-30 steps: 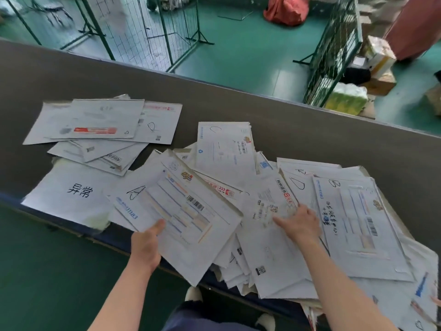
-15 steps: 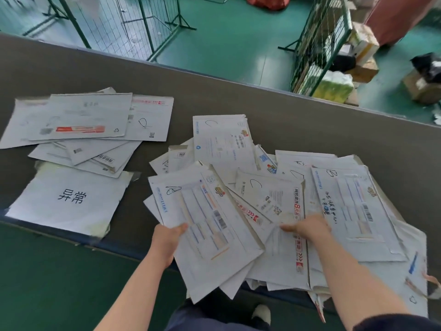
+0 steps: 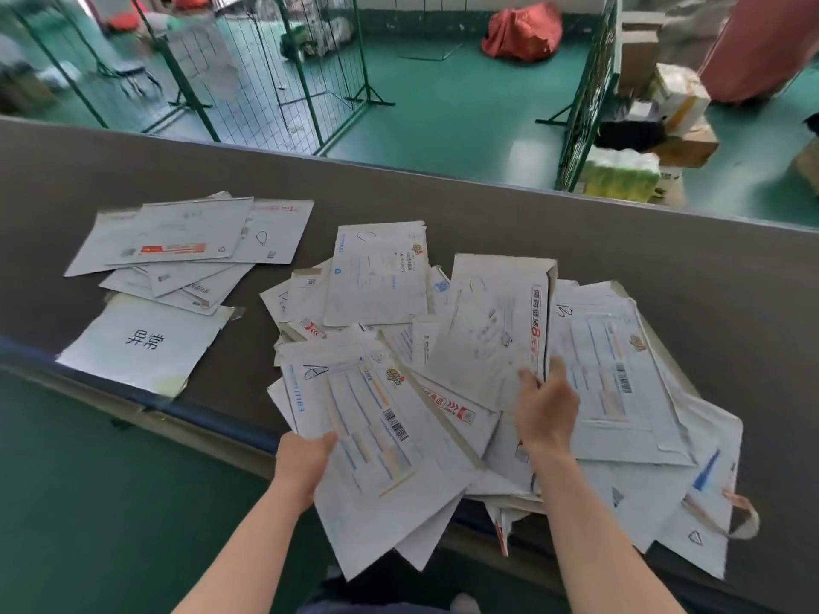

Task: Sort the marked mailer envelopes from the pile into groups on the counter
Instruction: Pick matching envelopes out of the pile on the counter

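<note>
A loose pile of white mailer envelopes covers the middle and right of the grey counter. My left hand grips a small stack of envelopes by its near-left edge; the top one bears a hand-drawn triangle mark and a barcode. My right hand pinches the near edge of an envelope with red lettering and holds it tilted up off the pile. A sorted group of envelopes lies at the far left of the counter.
A white sheet with two black characters lies at the counter's near-left edge. Beyond the counter are a green floor, green wire fence panels, a red sack and cardboard boxes at the right.
My right hand has lifted the red-lettered envelope off the pile and tilted it upward. My left hand has drawn its stack a little toward the near edge.
</note>
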Motion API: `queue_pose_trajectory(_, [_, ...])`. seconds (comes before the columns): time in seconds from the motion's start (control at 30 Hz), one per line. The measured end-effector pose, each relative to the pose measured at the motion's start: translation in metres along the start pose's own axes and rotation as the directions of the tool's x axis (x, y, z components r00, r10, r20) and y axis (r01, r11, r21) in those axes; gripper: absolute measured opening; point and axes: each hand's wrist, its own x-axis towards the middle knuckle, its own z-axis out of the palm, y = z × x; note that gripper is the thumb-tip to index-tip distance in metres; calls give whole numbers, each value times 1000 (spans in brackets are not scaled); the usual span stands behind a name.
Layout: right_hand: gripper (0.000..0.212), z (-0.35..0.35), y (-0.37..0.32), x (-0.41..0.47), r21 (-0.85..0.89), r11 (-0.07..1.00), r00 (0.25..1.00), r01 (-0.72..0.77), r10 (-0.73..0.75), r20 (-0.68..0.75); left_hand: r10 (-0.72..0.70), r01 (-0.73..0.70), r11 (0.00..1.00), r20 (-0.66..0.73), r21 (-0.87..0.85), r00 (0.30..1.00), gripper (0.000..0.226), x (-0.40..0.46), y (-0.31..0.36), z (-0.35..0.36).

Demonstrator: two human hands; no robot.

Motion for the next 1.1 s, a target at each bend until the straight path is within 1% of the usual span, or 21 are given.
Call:
queue_pose_trajectory(0.07, [18, -12, -23, -1, 49, 985, 983, 164, -159, -86, 23, -23, 1000, -57, -4, 998, 27, -11, -3, -6])
queue_pose_trajectory(0.13, [6, -21, -46, -4, 64, 940, 933, 334, -321, -162, 37, -39, 999, -98, -18, 994, 27, -25, -3, -13])
queue_pose_trajectory(0.17, [4, -23, -54, -4, 88, 922, 920, 378, -363, -152, 47, -50, 998, -105, -26, 993, 27, -31, -3, -17])
queue_pose_trajectory(0.2, [5, -24, -62, -7, 135, 914, 923, 384, -372, -101, 52, -57, 998, -111, -36, 992, 28, -37, -3, -21])
queue_pose_trajectory(0.27, [4, -23, -75, -12, 230, 921, 934, 314, -343, 97, 60, -68, 995, -101, -76, 993, 31, -45, -4, -30])
queue_pose_trajectory(0.3, [7, -21, -77, -15, 227, 927, 919, 297, -342, 196, 62, -71, 992, -94, -105, 994, 31, -49, -5, -35])
queue_pose_trajectory(0.37, [21, -14, -78, -22, 186, 944, 876, 274, -325, 356, 54, -63, 985, -65, -158, 996, 31, -59, -7, -47])
queue_pose_trajectory(0.4, [23, -10, -77, -26, 186, 954, 856, 234, -293, 426, 56, -66, 979, -57, -192, 997, 30, -63, -9, -54])
queue_pose_trajectory(0.47, [22, -2, -71, -31, 135, 978, 801, 158, -207, 562, 69, -81, 968, -57, -237, 996, 21, -73, -12, -66])
queue_pose_trajectory(0.5, [20, 6, -69, -39, 83, 985, 755, 148, -167, 635, 78, -91, 960, -60, -263, 995, 21, -78, -17, -76])
queue_pose_trajectory(0.57, [19, 21, -67, -56, 15, 990, 688, 140, -108, 717, 93, -104, 952, -49, -287, 994, 26, -84, -28, -95])
queue_pose_trajectory(0.63, [21, 41, -70, -79, -10, 985, 654, 173, -108, 748, 124, -125, 941, -23, -315, 992, 32, -90, -37, -116])
queue_pose_trajectory(0.67, [24, 51, -74, -92, -24, 980, 625, 198, -107, 773, 131, -126, 935, -9, -332, 991, 35, -91, -40, -126])
queue_pose_trajectory(0.73, [34, 77, -85, -121, -37, 967, 539, 254, -109, 835, 133, -114, 919, 24, -378, 991, 45, -91, -45, -150])
queue_pose_trajectory(0.77, [37, 90, -92, -136, -45, 963, 514, 266, -102, 851, 142, -118, 915, 35, -385, 989, 49, -92, -47, -162])
queue_pose_trajectory(0.8, [38, 106, -101, -154, -42, 963, 505, 265, -101, 857, 156, -130, 907, 34, -401, 987, 50, -92, -50, -181])
queue_pose_trajectory(0.83, [37, 116, -107, -165, -19, 974, 522, 226, -105, 847, 171, -142, 899, 35, -413, 985, 49, -90, -51, -194])
queue_pose_trajectory(0.9, [41, 138, -122, -192, 12, 989, 566, 145, -93, 819, 187, -169, 866, -9, -470, 982, 47, -87, -56, -231])
queue_pose_trajectory(0.97, [51, 166, -135, -224, -20, 992, 619, 122, -60, 783, 194, -214, 817, -94, -536, 976, 47, -83, -65, -278])
queue_pose_trajectory(1.0, [58, 178, -138, -238, -45, 995, 638, 93, -25, 770, 197, -240, 789, -138, -565, 971, 43, -80, -69, -298])
queue_pose_trajectory(1.1, [83, 219, -156, -294, -102, 995, 636, -18, 90, 767, 185, -319, 681, -267, -659, 946, 31, -73, -81, -365])
